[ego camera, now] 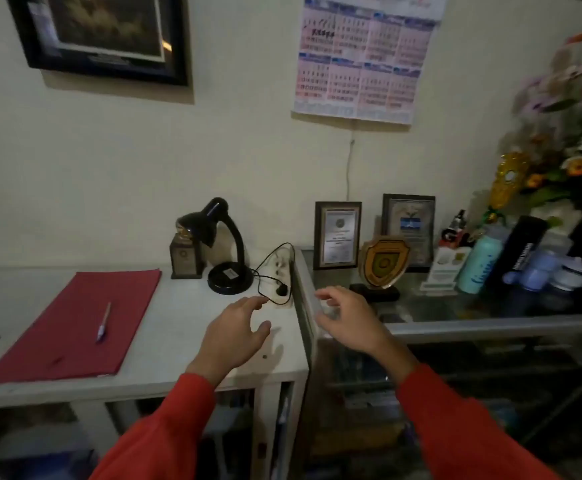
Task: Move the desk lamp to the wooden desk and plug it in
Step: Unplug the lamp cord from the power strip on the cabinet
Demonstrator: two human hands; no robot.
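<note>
left hand (235, 329): open, empty, I'm near plug (282, 290)
right hand (350, 318): open, empty
risk: cord (271, 261) snags, tips desk lamp (222, 244)

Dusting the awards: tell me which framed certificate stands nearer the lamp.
The left framed certificate, directly beside the power strip; the other framed certificate stands farther right behind the shield plaque.

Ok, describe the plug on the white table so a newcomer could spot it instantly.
Start at the white table and go to its back right corner, where the black desk lamp stands. Its thin cord loops right to a pale power strip; the round black plug sits in its near end, the only dark spot there.
</note>
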